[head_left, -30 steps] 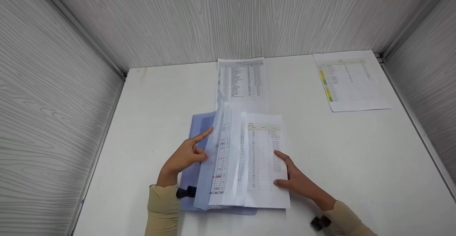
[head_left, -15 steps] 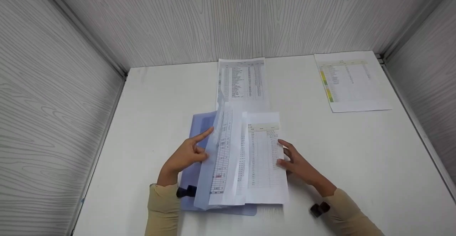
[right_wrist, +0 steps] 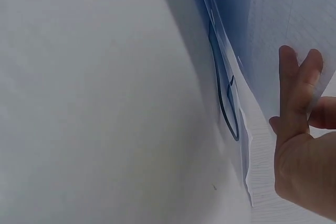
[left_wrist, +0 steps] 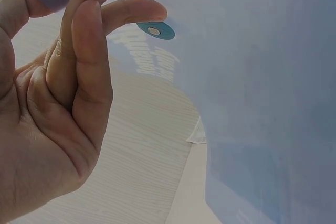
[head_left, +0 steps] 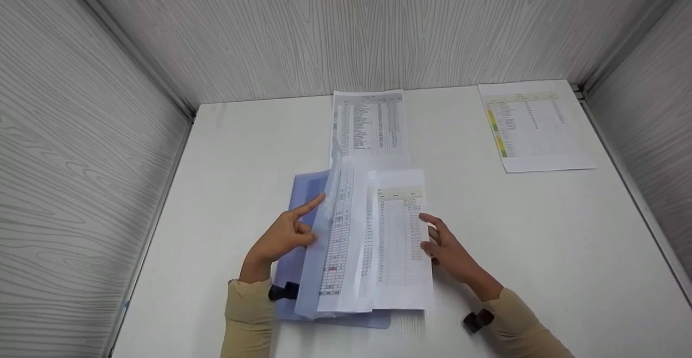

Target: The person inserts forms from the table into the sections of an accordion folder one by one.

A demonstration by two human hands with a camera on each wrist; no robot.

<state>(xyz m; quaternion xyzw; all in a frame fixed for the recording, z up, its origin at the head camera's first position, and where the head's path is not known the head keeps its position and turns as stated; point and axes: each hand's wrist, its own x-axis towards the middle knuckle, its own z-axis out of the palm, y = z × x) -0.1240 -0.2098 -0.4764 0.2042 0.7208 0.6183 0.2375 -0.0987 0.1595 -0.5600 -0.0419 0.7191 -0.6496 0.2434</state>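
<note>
A translucent blue document folder (head_left: 300, 271) lies on the table with its front cover lifted, printed sheets showing inside. My left hand (head_left: 281, 239) grips the raised cover (head_left: 319, 260) at its left edge, index finger stretched along it. In the left wrist view, a fingertip touches beside a teal snap button (left_wrist: 157, 30). With thumb in front and fingers behind, my right hand (head_left: 454, 252) holds the right edge of a printed sheet of paper (head_left: 400, 271). The sheet's left side lies at the folder's opening, against other pages (head_left: 340, 250). In the right wrist view, several fingers (right_wrist: 294, 87) show behind the sheet.
One printed sheet (head_left: 370, 125) lies flat beyond the folder, partly covered by it. Another sheet (head_left: 540, 131), with yellow and green marks, lies at the back right of the white table (head_left: 232, 158). Grey wood-grain panels (head_left: 346, 33) enclose the back and sides.
My right hand has shifted up the sheet's edge, and the sheet has moved slightly left towards the folder. My left hand keeps its hold on the cover.
</note>
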